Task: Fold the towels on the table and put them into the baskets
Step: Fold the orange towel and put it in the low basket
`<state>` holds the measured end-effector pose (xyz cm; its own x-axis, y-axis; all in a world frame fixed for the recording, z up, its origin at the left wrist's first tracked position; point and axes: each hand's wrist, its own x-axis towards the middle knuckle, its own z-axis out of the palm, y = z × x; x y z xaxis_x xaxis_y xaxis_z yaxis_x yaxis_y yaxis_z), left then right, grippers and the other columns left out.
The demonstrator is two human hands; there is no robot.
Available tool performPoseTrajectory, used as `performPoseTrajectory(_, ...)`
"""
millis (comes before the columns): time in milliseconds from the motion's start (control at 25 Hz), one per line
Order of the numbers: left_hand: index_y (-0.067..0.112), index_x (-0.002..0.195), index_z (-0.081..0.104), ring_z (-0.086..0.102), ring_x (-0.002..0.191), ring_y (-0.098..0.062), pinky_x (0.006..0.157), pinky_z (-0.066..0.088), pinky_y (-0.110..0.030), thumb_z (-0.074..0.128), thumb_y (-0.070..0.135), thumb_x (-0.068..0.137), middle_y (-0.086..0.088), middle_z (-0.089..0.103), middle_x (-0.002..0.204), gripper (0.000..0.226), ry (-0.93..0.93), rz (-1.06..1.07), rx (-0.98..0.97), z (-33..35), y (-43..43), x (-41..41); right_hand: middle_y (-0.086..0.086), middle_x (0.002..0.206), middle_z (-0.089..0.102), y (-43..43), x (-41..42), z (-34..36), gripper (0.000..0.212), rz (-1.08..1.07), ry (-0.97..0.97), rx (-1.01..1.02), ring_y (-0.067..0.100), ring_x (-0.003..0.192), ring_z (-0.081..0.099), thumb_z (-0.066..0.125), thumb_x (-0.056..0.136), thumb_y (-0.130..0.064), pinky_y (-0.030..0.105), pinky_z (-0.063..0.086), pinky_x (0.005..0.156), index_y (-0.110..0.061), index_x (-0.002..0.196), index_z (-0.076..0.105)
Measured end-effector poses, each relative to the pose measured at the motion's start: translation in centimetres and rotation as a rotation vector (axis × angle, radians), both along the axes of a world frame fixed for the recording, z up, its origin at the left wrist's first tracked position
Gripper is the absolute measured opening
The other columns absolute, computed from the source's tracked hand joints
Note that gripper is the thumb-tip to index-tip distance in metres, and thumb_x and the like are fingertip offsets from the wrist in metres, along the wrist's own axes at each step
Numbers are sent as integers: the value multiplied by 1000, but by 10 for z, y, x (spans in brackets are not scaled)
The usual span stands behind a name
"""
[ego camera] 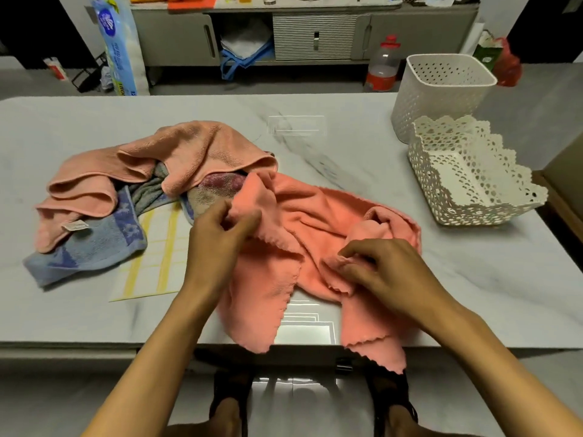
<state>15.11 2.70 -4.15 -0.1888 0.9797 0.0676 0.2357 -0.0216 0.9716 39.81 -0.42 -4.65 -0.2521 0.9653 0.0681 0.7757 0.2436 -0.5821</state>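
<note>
We have the coral towel [318, 234] at lower centre, crumpled and draping off the table [473, 279] edge; it looks soft, light and limp, best taken at its scalloped corners. Our left hand [220, 238] pinches a fold; our right hand [378, 266] seemingly pinches another, fingers nearly closed.

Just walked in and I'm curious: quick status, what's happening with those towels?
Left hand and right hand both pinching the coral towel, unfolded, hanging over table edge. Towel pile waiting on the left. Both baskets empty. Nothing blocking.
</note>
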Motion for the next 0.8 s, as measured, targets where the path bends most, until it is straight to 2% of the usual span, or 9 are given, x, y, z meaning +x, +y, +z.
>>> performPoseTrajectory(80,15,93,68,66,82,-12,79,57,-33,67,14,90,0,71,86,3,-275,-3,77,8,1,10,-10,88,72,2,1,1,18,40,152,8,4,85,64,70,86,-18,28,49,79,-31,97,76)
performPoseTrajectory(200,22,92,71,63,90,-14,92,50,-38,68,16,89,2,72,91,7,-382,45,149,9,7,17,-7,86,58,5,1,6,33,56,237,42,9,87,57,62,82,1,19,42,77,-30,84,74)
performPoseTrajectory(280,20,90,70,61,90,-15,93,48,-39,68,15,89,3,70,88,6,-454,45,153,8,11,18,-12,92,54,5,1,5,30,84,150,81,8,93,53,54,78,-1,22,41,81,-27,74,69)
performPoseTrajectory(360,17,91,68,61,89,-16,85,51,-34,65,10,91,5,69,84,8,-499,15,130,9,11,19,-16,90,53,6,5,0,29,101,-7,107,8,90,49,47,73,-4,29,41,79,-26,72,66)
performPoseTrajectory(440,15,97,68,64,83,-13,75,53,-25,61,5,92,6,71,81,13,-449,-27,131,9,9,22,-17,91,50,6,8,-3,30,122,-132,102,6,88,43,46,72,-10,30,38,79,-28,81,69)
performPoseTrajectory(560,13,98,70,64,78,-15,74,53,-28,60,3,93,2,71,77,15,-339,-50,139,8,5,27,-12,110,52,2,9,-4,29,187,-258,82,9,106,42,54,75,-26,29,33,90,-31,98,70)
performPoseTrajectory(640,13,99,70,63,77,-15,74,54,-29,58,4,94,-1,70,78,16,-280,-83,144,7,4,29,-8,118,58,2,3,-5,21,192,-271,138,15,114,49,67,76,-36,33,37,93,-29,95,70)
performPoseTrajectory(720,15,98,71,64,78,-10,75,54,-28,56,5,95,4,71,80,18,-231,-136,135,6,2,29,-5,114,65,4,-5,-6,22,188,-271,209,19,109,58,74,74,-42,37,44,90,-25,86,69)
performPoseTrajectory(800,16,97,73,65,78,-11,76,54,-34,55,8,96,4,71,79,19,-190,-190,116,4,1,29,-8,102,69,7,-9,-7,23,222,-250,230,14,98,62,78,73,-42,30,44,87,-24,82,67)
